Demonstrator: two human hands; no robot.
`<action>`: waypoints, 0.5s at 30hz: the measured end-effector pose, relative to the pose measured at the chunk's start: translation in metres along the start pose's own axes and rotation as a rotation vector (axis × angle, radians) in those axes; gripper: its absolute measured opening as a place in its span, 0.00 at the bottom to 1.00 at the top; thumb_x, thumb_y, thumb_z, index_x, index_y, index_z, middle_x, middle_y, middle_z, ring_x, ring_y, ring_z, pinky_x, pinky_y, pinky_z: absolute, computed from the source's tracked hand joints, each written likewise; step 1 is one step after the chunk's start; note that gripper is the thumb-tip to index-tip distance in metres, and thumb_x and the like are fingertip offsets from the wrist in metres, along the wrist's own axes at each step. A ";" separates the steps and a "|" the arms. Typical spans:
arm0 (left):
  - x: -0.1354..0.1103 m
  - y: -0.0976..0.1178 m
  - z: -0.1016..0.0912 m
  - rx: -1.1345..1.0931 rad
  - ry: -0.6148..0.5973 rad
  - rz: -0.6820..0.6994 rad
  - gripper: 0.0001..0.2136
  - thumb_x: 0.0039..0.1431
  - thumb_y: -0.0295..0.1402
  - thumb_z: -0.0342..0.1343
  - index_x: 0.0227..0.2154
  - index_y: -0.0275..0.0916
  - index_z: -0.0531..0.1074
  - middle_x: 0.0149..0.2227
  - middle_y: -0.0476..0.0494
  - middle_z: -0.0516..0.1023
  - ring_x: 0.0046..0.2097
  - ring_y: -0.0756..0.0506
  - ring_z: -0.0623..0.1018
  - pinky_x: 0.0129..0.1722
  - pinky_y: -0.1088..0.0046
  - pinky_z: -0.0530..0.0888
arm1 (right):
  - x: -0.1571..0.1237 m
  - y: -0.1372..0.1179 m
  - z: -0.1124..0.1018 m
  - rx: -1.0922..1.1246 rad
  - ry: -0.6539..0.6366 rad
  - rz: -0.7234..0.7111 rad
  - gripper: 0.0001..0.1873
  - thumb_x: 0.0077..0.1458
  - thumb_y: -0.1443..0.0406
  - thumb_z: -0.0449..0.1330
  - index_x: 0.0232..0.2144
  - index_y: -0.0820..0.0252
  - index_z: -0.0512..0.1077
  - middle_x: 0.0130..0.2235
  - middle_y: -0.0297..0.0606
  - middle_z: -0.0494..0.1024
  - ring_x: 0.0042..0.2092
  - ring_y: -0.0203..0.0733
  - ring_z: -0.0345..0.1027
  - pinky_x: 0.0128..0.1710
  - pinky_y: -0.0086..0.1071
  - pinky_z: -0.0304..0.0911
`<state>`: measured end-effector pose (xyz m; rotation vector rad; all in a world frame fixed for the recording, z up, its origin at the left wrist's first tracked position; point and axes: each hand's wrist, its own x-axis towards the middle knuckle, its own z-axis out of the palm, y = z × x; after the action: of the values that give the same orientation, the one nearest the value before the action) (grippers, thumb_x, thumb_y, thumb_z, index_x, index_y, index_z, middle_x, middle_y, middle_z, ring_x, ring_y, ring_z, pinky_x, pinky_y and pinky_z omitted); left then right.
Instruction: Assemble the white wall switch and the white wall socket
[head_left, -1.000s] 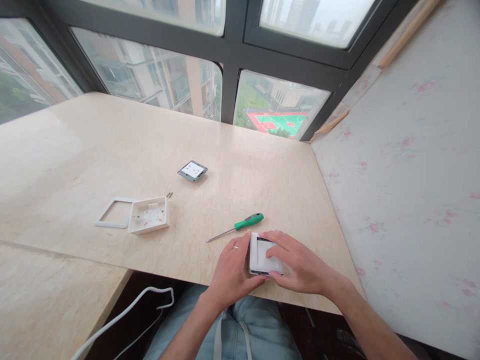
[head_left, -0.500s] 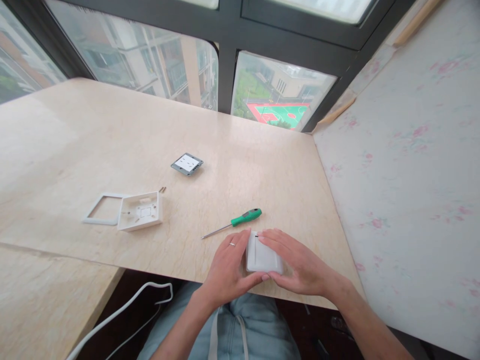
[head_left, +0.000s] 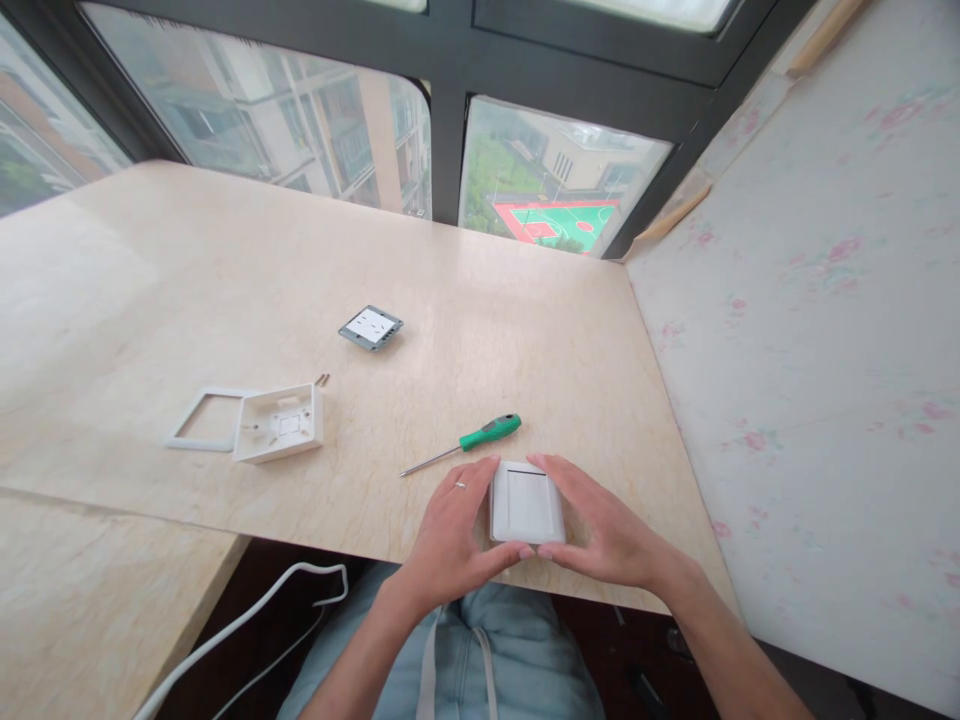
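Clasping from both sides, with curved left hand [head_left: 459, 530] and right hand [head_left: 609, 530], a white wall plate [head_left: 527, 505], lower centre of frame; apparently fitting it together, next likely calling for even pressure; near a green-handled screwdriver [head_left: 484, 434].

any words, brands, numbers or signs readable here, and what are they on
No text can be read.
White square unit: no lettering visible.
Green screwdriver handle: any print too small.
Socket insert: slots only, no legible lettering.
White box: any marks inside too small.
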<state>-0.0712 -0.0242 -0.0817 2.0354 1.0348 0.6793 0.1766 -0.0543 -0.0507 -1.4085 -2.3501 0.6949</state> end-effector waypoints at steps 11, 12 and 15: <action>-0.001 0.000 -0.001 -0.091 0.024 -0.010 0.43 0.56 0.53 0.63 0.68 0.44 0.50 0.65 0.34 0.65 0.63 0.32 0.68 0.61 0.48 0.67 | 0.011 -0.007 -0.008 0.080 0.175 -0.028 0.47 0.56 0.56 0.66 0.70 0.52 0.47 0.65 0.51 0.66 0.66 0.57 0.62 0.64 0.55 0.62; -0.001 0.001 -0.001 -0.093 0.029 -0.003 0.42 0.55 0.53 0.63 0.68 0.45 0.51 0.64 0.34 0.66 0.63 0.32 0.68 0.60 0.49 0.67 | 0.016 -0.009 -0.010 0.096 0.191 -0.027 0.46 0.56 0.57 0.66 0.69 0.53 0.48 0.65 0.51 0.66 0.65 0.57 0.62 0.64 0.54 0.62; -0.001 0.004 0.002 -0.057 0.036 -0.003 0.40 0.52 0.52 0.66 0.64 0.44 0.58 0.62 0.35 0.69 0.62 0.30 0.68 0.61 0.46 0.66 | 0.041 -0.018 -0.017 0.135 0.227 -0.037 0.43 0.55 0.57 0.67 0.68 0.53 0.52 0.65 0.50 0.66 0.66 0.57 0.62 0.64 0.52 0.62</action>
<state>-0.0686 -0.0277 -0.0800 1.9792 1.0273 0.7381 0.1527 -0.0210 -0.0259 -1.3090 -2.1085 0.6348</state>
